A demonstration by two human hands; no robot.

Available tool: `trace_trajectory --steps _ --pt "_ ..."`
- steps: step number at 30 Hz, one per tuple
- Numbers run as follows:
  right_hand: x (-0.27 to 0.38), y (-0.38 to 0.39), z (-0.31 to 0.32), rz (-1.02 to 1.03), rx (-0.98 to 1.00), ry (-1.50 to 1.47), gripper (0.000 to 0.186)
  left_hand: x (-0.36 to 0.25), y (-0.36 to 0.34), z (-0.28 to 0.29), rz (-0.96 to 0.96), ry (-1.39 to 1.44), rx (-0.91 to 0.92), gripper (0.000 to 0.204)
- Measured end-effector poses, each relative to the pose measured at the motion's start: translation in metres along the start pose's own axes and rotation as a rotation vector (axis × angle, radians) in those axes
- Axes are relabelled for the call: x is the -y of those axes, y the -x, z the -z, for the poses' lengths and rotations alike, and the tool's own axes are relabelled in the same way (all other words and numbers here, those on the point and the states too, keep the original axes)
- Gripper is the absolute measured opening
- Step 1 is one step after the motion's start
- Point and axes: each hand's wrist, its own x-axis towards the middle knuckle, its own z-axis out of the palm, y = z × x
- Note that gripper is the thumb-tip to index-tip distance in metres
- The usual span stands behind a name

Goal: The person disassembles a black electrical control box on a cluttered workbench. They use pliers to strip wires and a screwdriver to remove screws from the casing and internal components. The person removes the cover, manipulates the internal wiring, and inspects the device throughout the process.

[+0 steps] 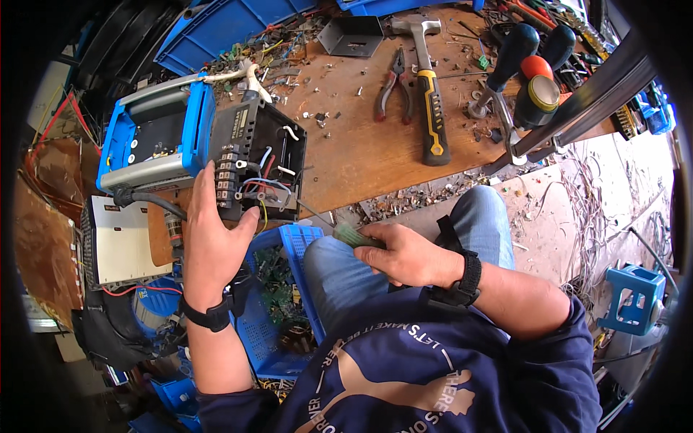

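Note:
A black electrical box [238,123] stands on the near left of the bench, its side open with coloured wires inside. A terminal block [227,177] with several screws runs along its near edge. My left hand [213,242] lies against the near side of the box, fingers stretched up along it and thumb apart by the wires. My right hand [401,252], above my lap, is closed around the green handle of a screwdriver [349,234]. Its thin shaft points up and left toward the box's lower right corner; where the tip ends is hard to make out.
A blue-framed unit [155,133] adjoins the box. Pliers [395,86] and a hammer [432,108] lie farther back among scraps. Several screwdriver handles [516,54] stand by a metal bar at right. Below the bench is a blue crate [299,249] of circuit boards.

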Motion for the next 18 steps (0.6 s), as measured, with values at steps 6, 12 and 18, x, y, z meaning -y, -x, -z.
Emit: trace_trajectory --steps 6,12,18 --pt "-0.011 0.002 -0.012 0.138 -0.095 0.146 0.048 -0.002 0.003 0.0 0.003 -0.042 -0.014 0.077" --pt "-0.007 0.006 -0.021 0.152 -0.143 0.182 0.049 -0.008 0.004 -0.001 0.037 -0.055 -0.041 0.077" --pt "0.0 0.007 -0.025 0.122 -0.13 0.202 0.05 -0.015 0.003 -0.003 0.065 -0.068 -0.062 0.077"
